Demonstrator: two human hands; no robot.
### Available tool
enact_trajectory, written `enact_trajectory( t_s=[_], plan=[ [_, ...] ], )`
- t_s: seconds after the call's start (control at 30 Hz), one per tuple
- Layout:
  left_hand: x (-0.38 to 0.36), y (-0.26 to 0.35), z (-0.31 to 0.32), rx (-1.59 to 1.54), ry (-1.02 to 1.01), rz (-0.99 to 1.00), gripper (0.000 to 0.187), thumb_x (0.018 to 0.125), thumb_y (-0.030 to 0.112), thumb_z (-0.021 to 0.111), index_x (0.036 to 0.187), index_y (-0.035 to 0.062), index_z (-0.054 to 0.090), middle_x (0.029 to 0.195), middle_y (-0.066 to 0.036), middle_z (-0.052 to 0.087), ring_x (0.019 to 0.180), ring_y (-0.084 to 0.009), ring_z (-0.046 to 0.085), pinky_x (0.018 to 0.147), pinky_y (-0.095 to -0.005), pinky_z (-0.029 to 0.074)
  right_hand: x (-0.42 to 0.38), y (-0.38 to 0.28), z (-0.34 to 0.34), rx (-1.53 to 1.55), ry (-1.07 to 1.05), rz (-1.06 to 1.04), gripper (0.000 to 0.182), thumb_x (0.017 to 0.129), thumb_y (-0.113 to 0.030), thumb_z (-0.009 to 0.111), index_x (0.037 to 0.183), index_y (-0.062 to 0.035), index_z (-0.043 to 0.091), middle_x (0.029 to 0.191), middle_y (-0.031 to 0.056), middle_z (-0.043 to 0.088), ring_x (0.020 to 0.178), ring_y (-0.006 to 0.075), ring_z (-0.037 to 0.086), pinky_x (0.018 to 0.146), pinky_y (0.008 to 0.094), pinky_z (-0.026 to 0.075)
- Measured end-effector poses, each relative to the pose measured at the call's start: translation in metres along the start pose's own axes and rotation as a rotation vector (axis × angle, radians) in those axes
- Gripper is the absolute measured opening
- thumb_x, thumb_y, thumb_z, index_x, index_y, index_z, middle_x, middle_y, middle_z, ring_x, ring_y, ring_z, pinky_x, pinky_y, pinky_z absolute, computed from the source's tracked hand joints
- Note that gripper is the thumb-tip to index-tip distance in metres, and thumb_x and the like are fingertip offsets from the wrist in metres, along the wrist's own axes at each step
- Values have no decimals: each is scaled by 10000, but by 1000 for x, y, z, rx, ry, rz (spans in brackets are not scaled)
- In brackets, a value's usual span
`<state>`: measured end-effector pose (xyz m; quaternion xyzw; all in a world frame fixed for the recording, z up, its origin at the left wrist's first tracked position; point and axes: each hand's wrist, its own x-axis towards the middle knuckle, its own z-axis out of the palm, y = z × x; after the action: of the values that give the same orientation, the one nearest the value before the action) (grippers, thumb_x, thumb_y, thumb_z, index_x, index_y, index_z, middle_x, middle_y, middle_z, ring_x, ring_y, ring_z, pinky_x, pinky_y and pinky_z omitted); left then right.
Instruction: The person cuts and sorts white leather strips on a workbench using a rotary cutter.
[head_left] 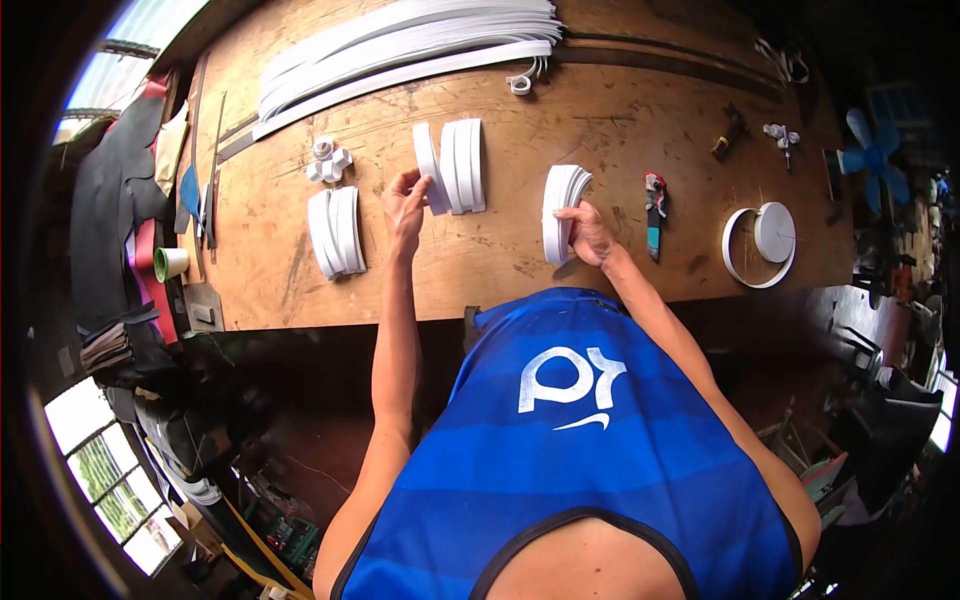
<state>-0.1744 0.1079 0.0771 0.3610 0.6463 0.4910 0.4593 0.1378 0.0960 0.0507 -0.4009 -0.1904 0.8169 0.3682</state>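
Between the thumb and fingers of my left hand (404, 208) is a single white strip (427, 160), upright and slightly curved. Just right of it, touching or nearly so, stands a group of similar white strips (463, 165) on the wooden table. My right hand (590, 236) is closed around a thicker stack of white strips (560, 210), its thumb across the near side. Another short stack of white strips (337, 232) lies left of my left hand. Part of the right-hand fingers is hidden behind the stack.
Long white strips (400, 60) lie along the table's (620, 130) far side. A small white roll (520, 84) and white rolled pieces (328, 160) sit nearer. Right of my right hand are a cutter knife (654, 215), a dark tool (728, 135) and a white ring with a disc (775, 232).
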Motion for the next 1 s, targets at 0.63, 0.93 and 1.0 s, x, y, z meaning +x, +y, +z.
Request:
enact_trajectory(
  t_s=[0.63,0.93,1.0],
  plan=[
    [-64,-21,60,288,24,114,292,887,196,648,1100,-3,648,1007,-149,669,900,-211,639,786,-326,512,-1,-4,17,-120,-10,-15,419,768,-76,758,1129,-9,555,990,52,626,902,151,603,817,314,502],
    [-74,-23,87,-147,-272,-145,212,890,146,666,1060,29,620,889,-26,663,756,-90,603,647,-235,486,3,-2,16,-248,18,-3,331,783,-125,757,1030,5,578,909,82,653,785,142,632,746,302,526],
    [-59,-18,70,-65,-199,-83,224,887,125,665,1084,25,630,886,-21,666,729,-78,591,607,-220,479,-2,-7,18,-160,15,6,321,794,-133,732,1033,7,571,894,91,650,782,153,635,738,308,526]
  ],
)
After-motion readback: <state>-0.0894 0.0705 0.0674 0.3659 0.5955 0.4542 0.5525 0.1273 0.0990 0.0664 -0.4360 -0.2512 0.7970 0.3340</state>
